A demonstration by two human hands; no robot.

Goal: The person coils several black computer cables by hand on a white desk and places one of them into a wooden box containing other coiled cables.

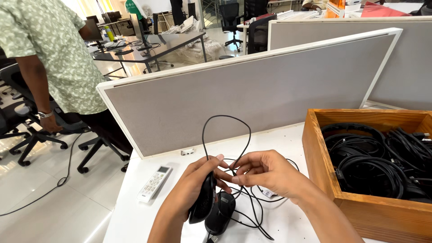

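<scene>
The black headset [211,204] sits low over the white desk [135,216], right in front of you, its two ear cups folded against each other. Your left hand [191,191] wraps around the nearer cup, fingers curled and thumb across the top — a closed, full grip. Your right hand [265,173] pinches the thin black cable [225,135] just beside the cups, fingertips closed on it, while the rest of the cord rises in a tall loop towards the grey partition [252,90] and then trails in loose coils on the desk under your wrists.

Judging by its look, the headset is light and mostly hard plastic with soft ear pads, so it should not slip, but the band and cup hinges will probably not like twisting. Hold it by the cups or the band, as your left hand does now. The cord is limp and springy — it will likely snag on itself, so take it close to where it leaves the cup and avoid pulling hard at that joint.

A white remote control [154,183] lies to your left on the desk. To your right stands a wooden box [321,180] filled with more black headsets and cords. A person in a patterned shirt [49,49] stands well apart, beyond the partition
</scene>
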